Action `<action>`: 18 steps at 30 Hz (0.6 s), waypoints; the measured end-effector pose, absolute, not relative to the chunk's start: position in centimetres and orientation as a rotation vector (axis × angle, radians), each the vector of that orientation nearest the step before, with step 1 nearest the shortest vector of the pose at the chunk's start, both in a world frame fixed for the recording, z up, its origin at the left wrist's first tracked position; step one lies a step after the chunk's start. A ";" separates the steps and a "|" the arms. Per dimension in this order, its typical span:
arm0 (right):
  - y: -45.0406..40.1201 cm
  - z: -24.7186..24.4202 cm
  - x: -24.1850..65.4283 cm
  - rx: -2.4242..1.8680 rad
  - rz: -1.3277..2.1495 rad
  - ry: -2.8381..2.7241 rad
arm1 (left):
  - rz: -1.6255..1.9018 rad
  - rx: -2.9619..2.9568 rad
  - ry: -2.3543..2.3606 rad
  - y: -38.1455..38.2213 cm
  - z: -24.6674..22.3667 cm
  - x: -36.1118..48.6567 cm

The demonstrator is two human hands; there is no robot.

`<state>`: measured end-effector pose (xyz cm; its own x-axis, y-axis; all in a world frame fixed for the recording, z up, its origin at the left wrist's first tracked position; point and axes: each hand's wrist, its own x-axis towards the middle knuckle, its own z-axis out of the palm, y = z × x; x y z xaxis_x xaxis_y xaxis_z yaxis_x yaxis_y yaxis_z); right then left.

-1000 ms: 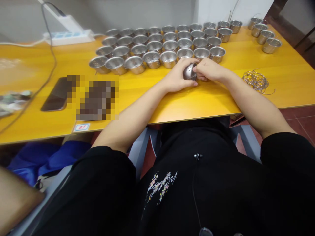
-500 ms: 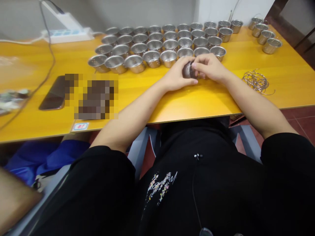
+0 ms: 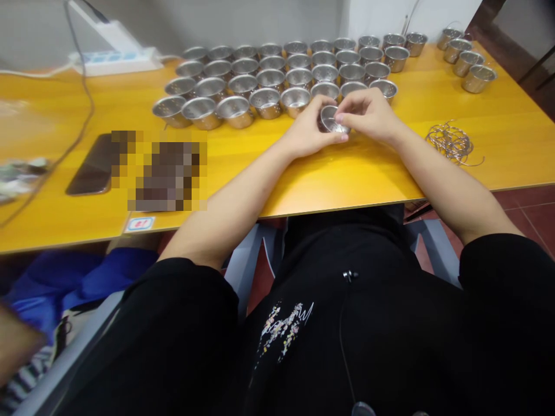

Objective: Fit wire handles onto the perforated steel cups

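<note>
My left hand curls round a small perforated metal cup, thumb along the near side, and keeps it just above the table with its open top tilted toward me. At the cup's right rim, my right hand has thumb and forefinger pinched together on what looks like a thin metal wire across the mouth; its far end is hard to make out. Behind both hands stand rows of similar perforated cups. A tangle of bent metal wires lies right of my right forearm.
Several cups with thin wire handles stand in a line at the table's right end. A dark phone, a pixelated dark object and a white power strip with cables are on the left. Another person's blue-clothed leg shows at lower left.
The cup in my left hand has turned from showing its dark perforated side to showing its open mouth. My right fingers have shifted slightly left to its rim.
</note>
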<state>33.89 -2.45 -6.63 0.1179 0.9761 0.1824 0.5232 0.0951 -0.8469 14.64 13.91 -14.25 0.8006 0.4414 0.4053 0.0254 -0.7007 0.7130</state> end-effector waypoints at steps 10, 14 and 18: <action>-3.1 -5.7 34.0 -1.577 0.651 -1.701 | 0.664 2.265 0.320 12.9 -13.6 14.5; -2.8 -6.1 34.0 -1.555 0.599 -1.740 | 0.665 2.287 0.329 13.2 -13.9 14.4; -2.3 -7.0 34.3 -1.515 0.532 -1.632 | 0.651 2.284 0.327 13.3 -14.2 14.6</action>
